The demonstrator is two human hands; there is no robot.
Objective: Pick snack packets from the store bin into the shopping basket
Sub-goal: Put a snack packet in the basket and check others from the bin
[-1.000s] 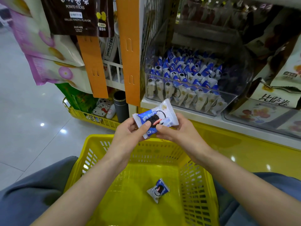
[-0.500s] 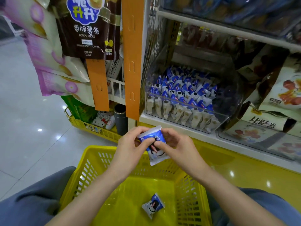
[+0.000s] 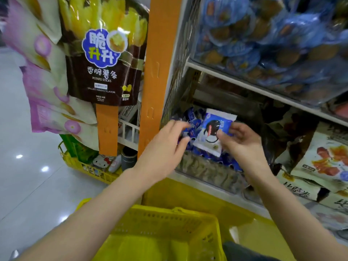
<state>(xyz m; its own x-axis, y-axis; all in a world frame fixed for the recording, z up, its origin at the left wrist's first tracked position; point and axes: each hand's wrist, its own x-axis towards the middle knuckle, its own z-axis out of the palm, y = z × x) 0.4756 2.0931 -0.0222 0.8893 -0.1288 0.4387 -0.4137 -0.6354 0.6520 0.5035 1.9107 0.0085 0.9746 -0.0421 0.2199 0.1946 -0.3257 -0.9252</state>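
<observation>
Yellow plastic fills the bottom of my view: the shopping basket (image 3: pixel 169 221) sits below my forearms, in front of the shelf base. Above it, my right hand (image 3: pixel 244 146) pinches a blue-and-white snack packet (image 3: pixel 212 132) between thumb and fingertips. It holds the packet upright over the clear store bin (image 3: pixel 205 174), not over the basket. The packet's printed face, with a dark round biscuit on it, is turned toward me.

My left hand (image 3: pixel 163 147) reaches in just beside the packet, fingers loosely spread and gripping nothing. Its fingertips are right at the matching packets (image 3: pixel 192 117) heaped in the bin, but the blur keeps me from telling whether they touch.

To the left an orange strip (image 3: pixel 162 63) runs up the shelf post, and a brown bag of potato sticks (image 3: pixel 103 63) hangs beside it. On the shelf above, blue-wrapped biscuits (image 3: pixel 263 34) are piled behind clear plastic.
</observation>
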